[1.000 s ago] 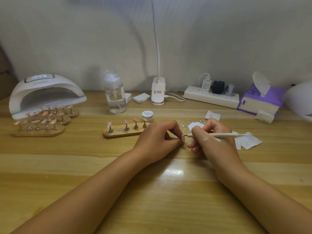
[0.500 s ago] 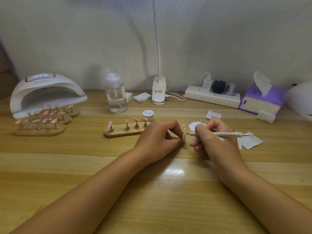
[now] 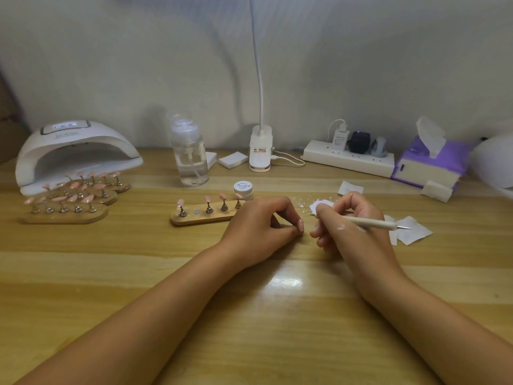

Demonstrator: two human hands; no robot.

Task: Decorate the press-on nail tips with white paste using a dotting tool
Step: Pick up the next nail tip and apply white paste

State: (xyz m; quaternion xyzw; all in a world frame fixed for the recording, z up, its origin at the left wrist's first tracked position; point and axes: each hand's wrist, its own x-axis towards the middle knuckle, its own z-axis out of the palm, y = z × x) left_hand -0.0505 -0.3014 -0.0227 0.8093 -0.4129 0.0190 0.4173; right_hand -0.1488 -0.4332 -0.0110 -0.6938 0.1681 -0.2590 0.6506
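Note:
My left hand [image 3: 261, 226] rests on the table, fingers pinched on a pale pink nail tip [image 3: 300, 225]; the fingers hide most of it. My right hand [image 3: 349, 234] grips a slim beige dotting tool [image 3: 374, 223] like a pen. Its working point sits near a smear of white paste [image 3: 324, 204] on the table, a little right of the nail tip. White paste also marks the back of my right hand. Behind my left hand lies a wooden holder [image 3: 205, 219] carrying pink nail tips [image 3: 207, 199] on small stands, with one bare slot. A small white-lidded paste jar [image 3: 243, 190] stands behind it.
Far left stands a white curing lamp [image 3: 75, 151], with more wooden holders of pink tips [image 3: 63, 215] in front. At the back are a clear pump bottle [image 3: 191, 159], a clip lamp [image 3: 260, 152], a power strip [image 3: 349, 159] and a purple tissue pack [image 3: 427, 165]. White wipes [image 3: 413, 230] lie at my right.
My right hand has drawn back to the right, taking the tool's point off the nail tip and toward the paste smear. My left hand has stayed put.

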